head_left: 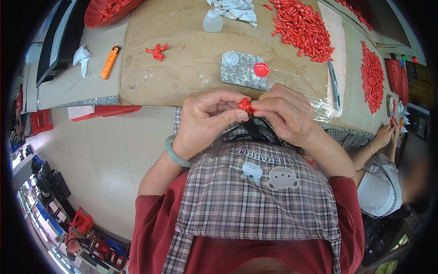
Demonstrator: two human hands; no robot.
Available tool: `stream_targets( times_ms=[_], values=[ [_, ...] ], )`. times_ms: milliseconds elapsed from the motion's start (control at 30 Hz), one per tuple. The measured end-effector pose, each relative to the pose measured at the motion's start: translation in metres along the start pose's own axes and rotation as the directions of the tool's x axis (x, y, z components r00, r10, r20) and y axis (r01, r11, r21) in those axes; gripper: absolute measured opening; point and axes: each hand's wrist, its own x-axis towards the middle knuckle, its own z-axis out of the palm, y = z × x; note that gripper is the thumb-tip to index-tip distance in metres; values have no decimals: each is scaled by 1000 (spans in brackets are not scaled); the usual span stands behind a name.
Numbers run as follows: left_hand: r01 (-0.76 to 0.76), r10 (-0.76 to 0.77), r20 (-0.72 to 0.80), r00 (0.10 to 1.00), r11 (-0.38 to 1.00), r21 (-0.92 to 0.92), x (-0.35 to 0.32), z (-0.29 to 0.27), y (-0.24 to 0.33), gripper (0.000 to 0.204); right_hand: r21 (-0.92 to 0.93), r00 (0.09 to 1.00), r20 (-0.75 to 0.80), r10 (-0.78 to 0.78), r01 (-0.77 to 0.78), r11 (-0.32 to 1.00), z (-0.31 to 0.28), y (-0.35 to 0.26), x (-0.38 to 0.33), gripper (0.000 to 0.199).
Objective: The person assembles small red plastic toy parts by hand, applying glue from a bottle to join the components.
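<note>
Between the fingertips of both my hands is a small red figurine (245, 106), held just past the table's near edge. My left hand (206, 114), below a pale green bangle, pinches it with thumb and index finger. From the other side my right hand (288, 114) grips it with thumb and bent fingers, which hide part of it. A granite slab (243, 68) lies just beyond my hands, carrying a clear round cap (230, 58) and a red cap (262, 70) with something whitish inside. Farther left a red figurine with spread limbs (157, 52) rests on the cardboard.
A squeeze bottle (212, 21) stands near a cloth (235, 10). Small red parts (303, 29) are heaped at far right, near a utility knife (334, 86). An orange cutter (110, 62) and a red tray (102, 18) lie left. Another person's hands (387, 133) work at right.
</note>
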Motion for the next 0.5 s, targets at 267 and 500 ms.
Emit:
stream_targets(
  times_ms=[267, 500],
  values=[
    [18, -18, -8, 1000, 1000, -4, -3, 3, -2, 20, 5, 1000, -2, 2, -2, 1000, 1, -2, -7, 18],
    [58, -58, 16, 998, 998, -10, -2, 1, -3, 20, 11, 1000, -4, 18, -18, 1000, 1, -2, -8, 16]
  ],
)
